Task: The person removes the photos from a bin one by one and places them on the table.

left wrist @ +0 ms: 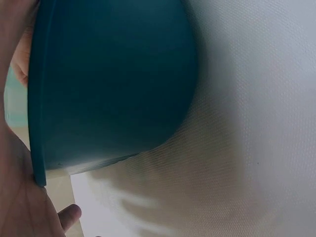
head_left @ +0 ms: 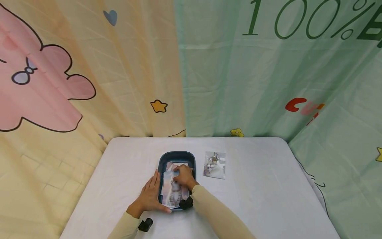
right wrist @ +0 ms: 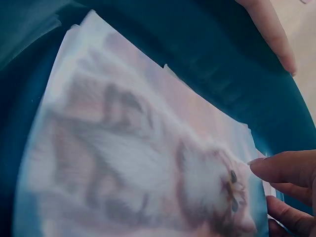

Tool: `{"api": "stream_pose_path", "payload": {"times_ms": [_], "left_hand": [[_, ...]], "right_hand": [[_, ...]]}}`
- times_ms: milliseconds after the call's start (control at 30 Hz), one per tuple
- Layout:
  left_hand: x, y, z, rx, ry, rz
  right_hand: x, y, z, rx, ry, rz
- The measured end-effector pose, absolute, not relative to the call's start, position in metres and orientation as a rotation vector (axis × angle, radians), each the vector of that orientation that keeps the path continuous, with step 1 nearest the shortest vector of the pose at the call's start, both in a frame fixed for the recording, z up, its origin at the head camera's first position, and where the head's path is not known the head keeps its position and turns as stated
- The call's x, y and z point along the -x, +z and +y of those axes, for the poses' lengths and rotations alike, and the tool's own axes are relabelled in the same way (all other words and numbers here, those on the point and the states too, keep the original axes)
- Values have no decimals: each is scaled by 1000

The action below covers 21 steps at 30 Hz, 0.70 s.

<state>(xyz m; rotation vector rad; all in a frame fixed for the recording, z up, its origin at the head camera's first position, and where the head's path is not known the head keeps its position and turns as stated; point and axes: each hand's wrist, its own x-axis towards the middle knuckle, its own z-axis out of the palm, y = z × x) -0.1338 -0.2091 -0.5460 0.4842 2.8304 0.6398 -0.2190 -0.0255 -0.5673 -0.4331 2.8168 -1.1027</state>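
Note:
A dark blue plastic basin (head_left: 177, 154) stands on the table with several picture cards inside it. The top one, a cat picture card (head_left: 169, 191), shows a fluffy striped kitten against a pastel background. My right hand (head_left: 184, 176) pinches that card by its far edge; in the right wrist view the thumb (right wrist: 276, 168) lies on its face and the other fingers are at the edge. My left hand (head_left: 149, 197) rests along the basin's left side, fingers extended and thumb spread at the near end. In the left wrist view the palm touches the basin's rim (left wrist: 37, 98).
Another picture card (head_left: 215, 165), with a pale animal on it, lies flat on the table to the right of the basin. White cloth covers the table (head_left: 259, 199). Printed curtains (head_left: 229, 76) hang behind the table and at both sides.

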Motion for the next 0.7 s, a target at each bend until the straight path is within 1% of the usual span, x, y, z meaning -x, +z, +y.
{"api": "stream_pose_path", "payload": {"times_ms": [267,700], "left_hand": [[134,-546,-208,-473,621,2821],[135,-544,-207,-455,622,2792]], "right_hand": [[215,-566,-25,453,-1104,2813],[213,-555,-16,667,-1225,2836]]}}
